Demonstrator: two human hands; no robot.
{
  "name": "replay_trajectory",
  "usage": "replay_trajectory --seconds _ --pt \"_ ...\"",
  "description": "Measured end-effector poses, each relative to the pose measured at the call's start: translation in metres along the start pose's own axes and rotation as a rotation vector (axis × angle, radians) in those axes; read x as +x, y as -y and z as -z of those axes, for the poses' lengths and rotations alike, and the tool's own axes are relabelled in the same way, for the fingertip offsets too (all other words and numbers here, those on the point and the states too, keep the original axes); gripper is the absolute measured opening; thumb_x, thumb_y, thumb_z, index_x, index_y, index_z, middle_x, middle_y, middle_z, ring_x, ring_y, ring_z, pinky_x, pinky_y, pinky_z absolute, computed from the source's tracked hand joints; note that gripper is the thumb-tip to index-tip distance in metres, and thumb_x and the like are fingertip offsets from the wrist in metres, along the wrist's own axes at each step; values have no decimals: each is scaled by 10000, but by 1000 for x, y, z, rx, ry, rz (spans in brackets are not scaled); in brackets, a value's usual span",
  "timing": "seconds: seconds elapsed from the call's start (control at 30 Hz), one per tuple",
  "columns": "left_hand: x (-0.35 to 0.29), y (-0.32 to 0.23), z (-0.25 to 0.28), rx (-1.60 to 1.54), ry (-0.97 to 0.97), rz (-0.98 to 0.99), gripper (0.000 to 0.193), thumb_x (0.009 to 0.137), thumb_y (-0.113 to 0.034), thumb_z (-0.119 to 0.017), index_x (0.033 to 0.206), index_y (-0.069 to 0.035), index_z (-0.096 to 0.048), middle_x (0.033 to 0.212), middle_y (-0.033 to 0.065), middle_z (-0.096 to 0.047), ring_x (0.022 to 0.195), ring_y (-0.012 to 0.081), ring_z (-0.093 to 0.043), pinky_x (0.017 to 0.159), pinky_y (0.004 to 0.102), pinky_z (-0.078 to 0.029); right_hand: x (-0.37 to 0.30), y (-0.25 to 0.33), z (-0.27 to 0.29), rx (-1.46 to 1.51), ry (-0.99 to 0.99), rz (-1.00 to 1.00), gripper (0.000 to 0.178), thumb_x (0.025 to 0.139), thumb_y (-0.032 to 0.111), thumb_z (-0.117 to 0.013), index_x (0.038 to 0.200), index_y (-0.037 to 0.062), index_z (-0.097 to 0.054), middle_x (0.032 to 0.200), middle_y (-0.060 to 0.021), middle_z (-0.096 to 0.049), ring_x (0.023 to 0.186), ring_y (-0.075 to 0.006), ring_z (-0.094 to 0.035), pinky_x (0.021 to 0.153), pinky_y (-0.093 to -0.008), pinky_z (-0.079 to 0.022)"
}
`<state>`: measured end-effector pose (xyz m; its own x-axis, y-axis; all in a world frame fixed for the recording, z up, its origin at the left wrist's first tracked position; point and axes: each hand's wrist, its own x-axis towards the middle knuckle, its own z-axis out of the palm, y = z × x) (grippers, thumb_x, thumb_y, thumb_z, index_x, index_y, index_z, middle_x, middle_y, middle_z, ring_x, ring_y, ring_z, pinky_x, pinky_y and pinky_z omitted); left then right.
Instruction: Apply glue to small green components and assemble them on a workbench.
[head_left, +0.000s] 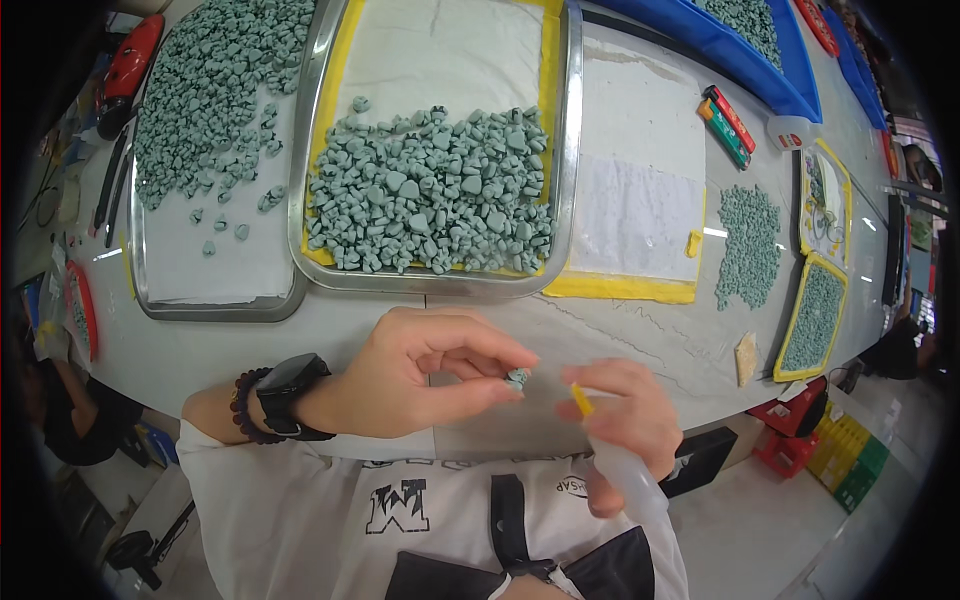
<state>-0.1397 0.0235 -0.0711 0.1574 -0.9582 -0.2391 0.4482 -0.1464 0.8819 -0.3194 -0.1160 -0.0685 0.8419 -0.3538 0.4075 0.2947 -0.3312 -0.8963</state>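
Note:
My left hand pinches a small pale-green stone between thumb and fingertips, above the near side of the table. A dark watch and a beaded bracelet are on that wrist. My right hand, slightly blurred, grips a translucent white squeeze bottle with a yellow nozzle. The nozzle points up and left, a short gap away from the stone. Just beyond my hands stands a metal tray edged inside with yellow tape; many similar green stones cover its nearer half.
To the left, another metal tray holds more stones. A white board with yellow tape lies right of the middle tray. Farther right are a patch of small green stones, two lighters and a yellow-edged tray. A blue bin stands behind.

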Motion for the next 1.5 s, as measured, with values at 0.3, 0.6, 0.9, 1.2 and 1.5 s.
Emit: replay_trajectory --seconds 0.3,0.6,0.9,1.2,1.5 --pt "6 9 -1 600 -41 -289 326 769 75 -650 1085 3 -623 1038 127 -606 808 174 -643 706 262 -544 -8 -23 46 -821 137 -23 378 597 223 -705 925 42 -657 940 -108 -627 935 -321 -569 779 -419 -456" --pt "62 -11 -42 1157 287 -814 295 796 -65 -554 1084 -13 -594 954 155 -606 807 260 -627 666 308 -506 69 56 -19 -808 626 335 511 822 333 -521 1223 18 -494 923 -141 -608 832 -295 -566 803 -423 -410" --pt "78 -33 -67 1238 444 -717 385 755 -137 -507 1105 3 -584 999 208 -607 884 302 -626 736 367 -504 76 28 -41 -691 199 423 256 761 124 -512 985 2 -539 788 -139 -563 695 -248 -534 658 -358 -418" --pt "84 -34 -80 1576 525 -729 375 718 -118 -539 1045 63 -568 947 175 -603 813 298 -619 655 340 -498 77 27 -34 -744 245 442 270 748 163 -551 971 11 -539 697 -89 -560 622 -231 -534 606 -364 -415" --pt "91 -7 -59 1293 273 -885 372 639 20 -621 1008 50 -583 819 156 -608 685 269 -620 538 307 -489 75 27 -43 -919 344 483 258 789 189 -522 982 19 -539 743 -92 -575 683 -213 -551 722 -370 -423"
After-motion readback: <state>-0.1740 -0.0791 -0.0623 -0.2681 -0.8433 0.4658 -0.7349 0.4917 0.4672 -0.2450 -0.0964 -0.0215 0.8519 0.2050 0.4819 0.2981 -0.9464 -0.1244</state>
